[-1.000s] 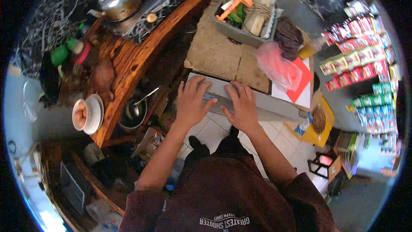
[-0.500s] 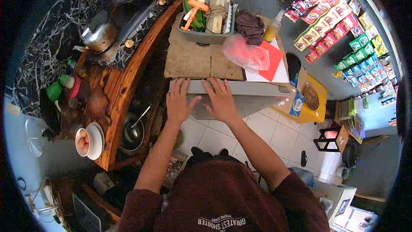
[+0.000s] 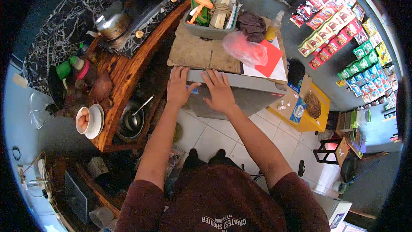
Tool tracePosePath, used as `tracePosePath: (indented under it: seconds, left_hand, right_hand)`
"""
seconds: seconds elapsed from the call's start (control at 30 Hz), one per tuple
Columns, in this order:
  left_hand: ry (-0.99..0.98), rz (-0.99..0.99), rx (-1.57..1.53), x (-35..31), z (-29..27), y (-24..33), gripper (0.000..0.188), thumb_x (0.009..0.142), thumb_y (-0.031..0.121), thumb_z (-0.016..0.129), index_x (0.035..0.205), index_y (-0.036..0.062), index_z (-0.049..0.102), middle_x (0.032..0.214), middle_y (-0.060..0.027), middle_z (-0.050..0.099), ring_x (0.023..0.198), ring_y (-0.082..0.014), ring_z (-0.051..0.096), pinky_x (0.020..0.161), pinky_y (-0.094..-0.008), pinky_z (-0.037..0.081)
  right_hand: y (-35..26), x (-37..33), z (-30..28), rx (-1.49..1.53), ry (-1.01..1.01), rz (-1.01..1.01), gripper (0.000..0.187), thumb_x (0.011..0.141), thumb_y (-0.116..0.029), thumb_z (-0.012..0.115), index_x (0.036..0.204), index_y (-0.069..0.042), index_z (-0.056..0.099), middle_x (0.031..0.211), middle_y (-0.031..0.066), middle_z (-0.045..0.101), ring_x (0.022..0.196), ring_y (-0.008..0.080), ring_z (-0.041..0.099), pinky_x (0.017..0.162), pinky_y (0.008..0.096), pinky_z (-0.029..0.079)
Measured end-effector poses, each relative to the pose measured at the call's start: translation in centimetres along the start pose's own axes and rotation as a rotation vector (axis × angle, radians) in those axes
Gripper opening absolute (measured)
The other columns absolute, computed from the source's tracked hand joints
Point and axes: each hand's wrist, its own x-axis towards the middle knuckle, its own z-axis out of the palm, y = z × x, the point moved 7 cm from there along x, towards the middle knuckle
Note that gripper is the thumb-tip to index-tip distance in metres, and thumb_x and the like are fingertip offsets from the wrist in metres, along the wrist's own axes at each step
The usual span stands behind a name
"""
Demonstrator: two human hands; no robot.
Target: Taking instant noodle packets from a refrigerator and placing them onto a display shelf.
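My left hand [image 3: 178,88] rests on the front top edge of a tall grey cabinet-like appliance [image 3: 257,87], which may be a refrigerator. Its fingers are stretched out over the edge, and the thumb lies near a small blue label on the front. Beside it, my right hand [image 3: 219,90] lies on the same edge, fingers spread forward and thumb apart. Neither hand holds anything. Just beyond the fingertips, a worn brown mat [image 3: 201,56] covers the appliance's top. A clear plastic bag [image 3: 240,48] and a red sheet [image 3: 271,60] lie at its right side.
A grey basket [image 3: 201,31] of odds and ends and a dark cloth [image 3: 251,26] sit farther back. To the left, a wooden counter [image 3: 148,49] bears a kettle [image 3: 112,23] and a bowl of eggs [image 3: 83,120]. A yellow table [image 3: 315,114] stands right; sachets [image 3: 330,30] hang on the wall.
The view has shifted slightly. Both hands stay on the appliance's edge and appear a little farther forward. A blue label now shows beside my left thumb.
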Motion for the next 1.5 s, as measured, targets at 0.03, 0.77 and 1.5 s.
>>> tracePosePath:
  seconds: [0.03, 0.77, 1.5]
  left_hand:
    - [0.017, 0.029, 0.059, -0.2, -0.1, 0.2, 0.075, 0.08, 0.053, 0.071, 0.13, 0.0031, 0.048, 0.134, -0.0176, 0.047, 0.129, -0.038, 0.042, 0.101, -0.049, 0.043]
    - [-0.316, 0.21, 0.186, -7.6, -1.7, 2.4, 0.076, 0.081, 0.065, 0.061, 0.121, 0.002, 0.05, 0.114, -0.0183, 0.057, 0.112, -0.0371, 0.054, 0.097, -0.0624, 0.038]
    - [-1.295, 0.564, -0.516, -24.8, 5.2, 9.4, 0.039, 0.089, 0.047, 0.066, 0.099, 0.0092, 0.062, 0.096, -0.0105, 0.069, 0.091, -0.0299, 0.067, 0.078, -0.0421, 0.052]
  right_hand:
    - [-0.1, -0.2, 0.2, -0.006, -0.018, -0.004, 0.096, 0.07, -0.027, 0.08, 0.151, -0.012, 0.03, 0.154, 0.0142, 0.033, 0.144, 0.0318, 0.028, 0.119, 0.0503, 0.019]
    - [-5.0, -8.4, -0.7, 0.036, 0.03, 0.225, 0.058, 0.088, -0.024, 0.057, 0.145, -0.023, 0.045, 0.154, -0.0011, 0.038, 0.145, 0.0238, 0.03, 0.119, 0.0577, 0.011]
    - [-7.8, -30.8, -8.9, -0.016, 0.016, 0.891, 0.061, 0.093, -0.045, 0.057, 0.148, -0.02, 0.043, 0.159, 0.0014, 0.03, 0.149, 0.0358, 0.017, 0.115, 0.0644, 0.012]
